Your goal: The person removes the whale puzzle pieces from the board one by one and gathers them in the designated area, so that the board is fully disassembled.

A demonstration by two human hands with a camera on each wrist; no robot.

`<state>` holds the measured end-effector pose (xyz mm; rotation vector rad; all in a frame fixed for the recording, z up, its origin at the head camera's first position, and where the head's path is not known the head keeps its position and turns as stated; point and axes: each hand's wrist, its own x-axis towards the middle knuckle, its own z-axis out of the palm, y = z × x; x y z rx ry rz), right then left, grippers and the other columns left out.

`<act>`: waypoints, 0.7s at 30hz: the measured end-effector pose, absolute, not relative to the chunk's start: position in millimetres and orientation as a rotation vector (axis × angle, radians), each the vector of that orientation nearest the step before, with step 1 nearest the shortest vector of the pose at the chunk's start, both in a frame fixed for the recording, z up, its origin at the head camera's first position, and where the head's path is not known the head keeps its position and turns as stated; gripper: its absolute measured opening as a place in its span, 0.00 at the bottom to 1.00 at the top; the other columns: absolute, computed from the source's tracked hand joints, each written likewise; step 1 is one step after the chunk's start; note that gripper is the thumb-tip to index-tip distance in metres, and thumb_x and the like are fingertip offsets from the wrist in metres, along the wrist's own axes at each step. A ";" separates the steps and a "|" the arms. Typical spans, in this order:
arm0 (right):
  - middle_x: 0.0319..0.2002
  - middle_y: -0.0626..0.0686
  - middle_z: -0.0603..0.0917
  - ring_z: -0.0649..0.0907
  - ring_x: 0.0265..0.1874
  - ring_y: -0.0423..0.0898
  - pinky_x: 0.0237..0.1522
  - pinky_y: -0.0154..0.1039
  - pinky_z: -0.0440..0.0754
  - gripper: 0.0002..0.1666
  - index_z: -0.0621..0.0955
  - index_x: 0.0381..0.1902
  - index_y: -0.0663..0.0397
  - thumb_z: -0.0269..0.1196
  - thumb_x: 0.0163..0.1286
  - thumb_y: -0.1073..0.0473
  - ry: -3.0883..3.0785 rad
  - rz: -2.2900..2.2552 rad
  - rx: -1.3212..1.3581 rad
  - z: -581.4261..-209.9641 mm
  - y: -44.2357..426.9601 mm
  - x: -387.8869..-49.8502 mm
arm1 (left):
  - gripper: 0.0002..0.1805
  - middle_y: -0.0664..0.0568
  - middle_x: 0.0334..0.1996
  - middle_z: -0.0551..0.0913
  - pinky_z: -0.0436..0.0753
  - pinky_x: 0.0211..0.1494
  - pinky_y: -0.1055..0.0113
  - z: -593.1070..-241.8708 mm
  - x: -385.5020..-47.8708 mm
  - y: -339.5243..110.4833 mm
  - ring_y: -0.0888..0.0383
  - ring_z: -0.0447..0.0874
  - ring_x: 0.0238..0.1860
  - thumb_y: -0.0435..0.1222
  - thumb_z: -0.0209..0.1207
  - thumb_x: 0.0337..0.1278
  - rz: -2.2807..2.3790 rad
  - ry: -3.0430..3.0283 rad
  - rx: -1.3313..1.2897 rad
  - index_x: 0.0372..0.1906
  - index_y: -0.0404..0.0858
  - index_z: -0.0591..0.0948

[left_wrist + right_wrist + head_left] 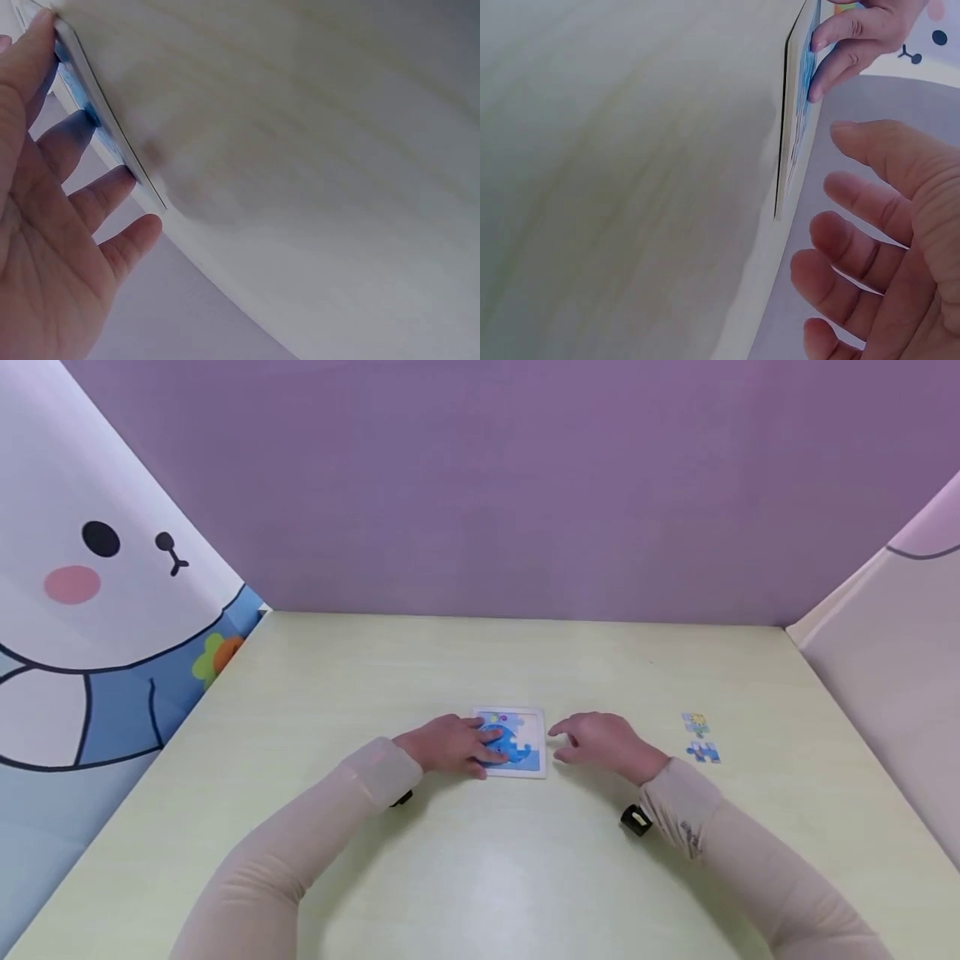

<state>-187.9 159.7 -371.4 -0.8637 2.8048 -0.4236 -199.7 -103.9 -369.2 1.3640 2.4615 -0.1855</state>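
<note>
Puzzle tray (531, 728) flat on worktop (487, 868); worktop's far edge well beyond tray, wide surface on tray's near side. Loose puzzle pieces (703, 752) well right of tray. Left hand (452, 746): fingers spread, resting on tray's left part. Right hand (603, 743): released, fingers loosely bent, just right of tray.

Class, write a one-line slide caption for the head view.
Left hand resting on a framed whale puzzle, right hand empty beside it, loose pieces farther right on the table.

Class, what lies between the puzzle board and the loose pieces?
In the head view, the right hand is between the puzzle board and the loose pieces; beyond it, bare tabletop reaches the pieces.
</note>
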 end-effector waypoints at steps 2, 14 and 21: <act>0.19 0.43 0.69 0.68 0.20 0.37 0.20 0.31 0.62 0.20 0.84 0.50 0.57 0.67 0.60 0.55 2.805 -0.402 -0.882 -371.7 157.0 -187.9 | 0.26 0.47 0.70 0.64 0.73 0.60 0.53 -369.2 -199.8 -102.8 0.39 0.62 0.68 0.51 0.53 0.66 -0.191 2.460 1.368 0.67 0.54 0.71; 0.42 0.53 0.84 0.82 0.37 0.45 0.39 0.40 0.81 0.20 0.84 0.50 0.57 0.67 0.59 0.60 2.788 -0.357 -1.082 -372.4 138.5 -191.4 | 0.26 0.47 0.70 0.63 0.72 0.61 0.51 -373.5 -200.9 -103.0 0.38 0.60 0.68 0.49 0.54 0.66 -0.138 2.470 1.317 0.67 0.54 0.71; 0.47 0.53 0.84 0.83 0.45 0.47 0.44 0.42 0.81 0.21 0.83 0.52 0.54 0.69 0.60 0.59 2.732 -0.294 -1.095 -374.2 126.7 -194.4 | 0.26 0.49 0.71 0.62 0.71 0.61 0.50 -376.9 -201.4 -102.5 0.39 0.59 0.69 0.50 0.54 0.66 -0.131 2.476 1.311 0.67 0.55 0.70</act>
